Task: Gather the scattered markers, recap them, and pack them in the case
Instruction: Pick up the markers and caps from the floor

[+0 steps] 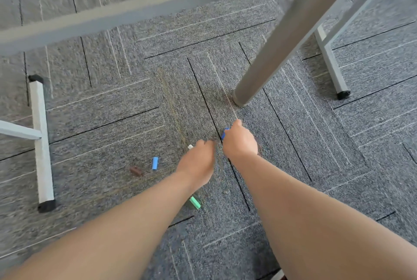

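Head view looks down on a grey carpet [108,103], with both bare arms reaching forward and the two grips close together but apart. The right grip [240,142] is curled, knuckles up, around a blue piece [225,133] that sticks out at its left edge. Too little of it shows to tell whether it is a marker or a cap. The left grip [198,160] sits just left of the right one and a little nearer the person, its fingers bent down toward the carpet. A white end [190,146] peeks out at its far-left edge, against the fingers, but I cannot tell whether it is pinched or only lies there.

Three loose caps lie on the carpet around the left grip. A light-blue cap [155,163] lies near it on the left. A brown cap [136,171] lies farther left again, just beside the light-blue one but not touching it. A green cap [195,202] lies nearer the person than the left grip, right beside the left forearm and partly hidden by it.

Beyond the right grip a grey leg [270,54] stands on the carpet, slanting up to the right. Well left of the left grip lies a white foot [41,144] with black end caps. Far right of the right grip a white leg [331,63] ends in a black tip. A blurred grey bar [135,9] crosses the far edge of the view.
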`<state>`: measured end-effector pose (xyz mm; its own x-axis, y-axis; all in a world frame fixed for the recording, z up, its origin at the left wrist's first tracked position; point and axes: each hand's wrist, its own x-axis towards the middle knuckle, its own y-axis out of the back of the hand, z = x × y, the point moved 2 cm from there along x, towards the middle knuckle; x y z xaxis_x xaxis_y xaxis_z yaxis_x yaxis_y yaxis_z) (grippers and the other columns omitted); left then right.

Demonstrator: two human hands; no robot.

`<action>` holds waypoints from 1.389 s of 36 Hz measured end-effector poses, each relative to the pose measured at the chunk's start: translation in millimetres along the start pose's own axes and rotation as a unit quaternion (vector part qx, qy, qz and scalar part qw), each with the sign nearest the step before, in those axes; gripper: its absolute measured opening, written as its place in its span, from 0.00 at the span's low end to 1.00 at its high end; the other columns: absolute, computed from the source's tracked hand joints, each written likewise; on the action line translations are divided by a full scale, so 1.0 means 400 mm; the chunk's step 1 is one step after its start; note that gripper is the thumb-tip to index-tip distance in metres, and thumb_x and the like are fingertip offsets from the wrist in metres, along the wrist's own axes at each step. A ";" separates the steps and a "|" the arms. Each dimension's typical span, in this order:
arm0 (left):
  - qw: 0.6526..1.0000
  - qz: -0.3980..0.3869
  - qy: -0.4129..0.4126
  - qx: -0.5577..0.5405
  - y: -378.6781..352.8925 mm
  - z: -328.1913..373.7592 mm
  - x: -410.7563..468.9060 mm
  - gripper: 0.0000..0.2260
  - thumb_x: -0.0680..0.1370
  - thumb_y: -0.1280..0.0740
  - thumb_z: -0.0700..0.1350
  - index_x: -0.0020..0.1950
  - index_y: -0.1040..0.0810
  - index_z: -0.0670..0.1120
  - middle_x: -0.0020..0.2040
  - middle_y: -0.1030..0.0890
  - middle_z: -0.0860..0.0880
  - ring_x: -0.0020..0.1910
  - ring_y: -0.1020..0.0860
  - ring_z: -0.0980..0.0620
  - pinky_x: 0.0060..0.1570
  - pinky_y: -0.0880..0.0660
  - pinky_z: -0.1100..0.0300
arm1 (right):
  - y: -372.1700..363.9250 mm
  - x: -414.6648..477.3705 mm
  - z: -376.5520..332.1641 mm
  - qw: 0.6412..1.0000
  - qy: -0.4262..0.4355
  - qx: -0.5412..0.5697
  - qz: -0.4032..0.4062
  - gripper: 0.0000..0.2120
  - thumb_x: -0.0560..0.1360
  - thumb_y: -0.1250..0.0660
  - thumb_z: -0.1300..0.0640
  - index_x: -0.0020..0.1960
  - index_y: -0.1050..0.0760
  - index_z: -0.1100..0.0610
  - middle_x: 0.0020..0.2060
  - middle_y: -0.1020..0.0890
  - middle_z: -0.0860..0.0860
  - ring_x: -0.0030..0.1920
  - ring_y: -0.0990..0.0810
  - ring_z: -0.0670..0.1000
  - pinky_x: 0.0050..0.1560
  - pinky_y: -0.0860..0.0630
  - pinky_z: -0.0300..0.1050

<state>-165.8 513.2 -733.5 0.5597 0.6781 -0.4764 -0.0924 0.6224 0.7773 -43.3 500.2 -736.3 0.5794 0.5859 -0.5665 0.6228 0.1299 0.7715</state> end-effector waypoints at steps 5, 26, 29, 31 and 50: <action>0.999 0.013 0.033 -0.027 0.026 -0.040 0.011 0.06 0.81 0.44 0.36 0.50 0.32 0.46 0.45 0.28 0.47 0.36 0.28 0.51 0.31 0.35 0.57 | -0.011 0.018 -0.023 1.000 -0.020 0.003 -0.007 0.28 0.79 0.39 0.62 0.75 0.46 0.60 0.58 0.21 0.58 0.56 0.21 0.60 0.48 0.23 0.52; 0.991 0.013 0.124 -0.047 0.108 -0.180 -0.025 0.06 0.79 0.39 0.33 0.49 0.25 0.42 0.52 0.25 0.45 0.41 0.24 0.51 0.38 0.25 0.56 | -0.067 -0.041 -0.116 0.985 0.056 -0.161 -0.022 0.22 0.76 0.36 0.69 0.68 0.37 0.64 0.59 0.23 0.62 0.55 0.20 0.60 0.47 0.21 0.49; 0.989 0.023 0.139 -0.044 0.100 -0.202 -0.036 0.04 0.80 0.37 0.35 0.49 0.25 0.43 0.50 0.22 0.47 0.44 0.21 0.50 0.43 0.21 0.52 | -0.072 -0.058 -0.128 0.986 0.079 -0.146 -0.024 0.22 0.76 0.36 0.69 0.68 0.36 0.63 0.60 0.25 0.62 0.55 0.20 0.61 0.49 0.20 0.51; 0.989 0.028 0.142 -0.029 0.096 -0.211 -0.045 0.04 0.79 0.36 0.36 0.52 0.25 0.42 0.47 0.22 0.47 0.44 0.22 0.49 0.37 0.25 0.56 | -0.074 -0.070 -0.137 0.985 0.104 -0.134 -0.028 0.19 0.76 0.36 0.69 0.65 0.35 0.62 0.56 0.23 0.61 0.51 0.19 0.60 0.46 0.20 0.52; 0.977 0.074 0.194 -0.041 0.031 -0.268 -0.079 0.09 0.77 0.35 0.33 0.53 0.30 0.43 0.41 0.24 0.52 0.39 0.23 0.55 0.39 0.21 0.55 | -0.149 -0.105 -0.160 0.978 0.122 -0.165 -0.041 0.26 0.75 0.40 0.72 0.71 0.39 0.61 0.48 0.19 0.58 0.45 0.18 0.57 0.44 0.18 0.51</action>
<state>-273.1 541.4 -753.0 0.1823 0.8505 -0.4934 -0.2242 0.5246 0.8213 -138.6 519.0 -739.9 0.3673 0.7311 -0.5749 0.4348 0.4114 0.8010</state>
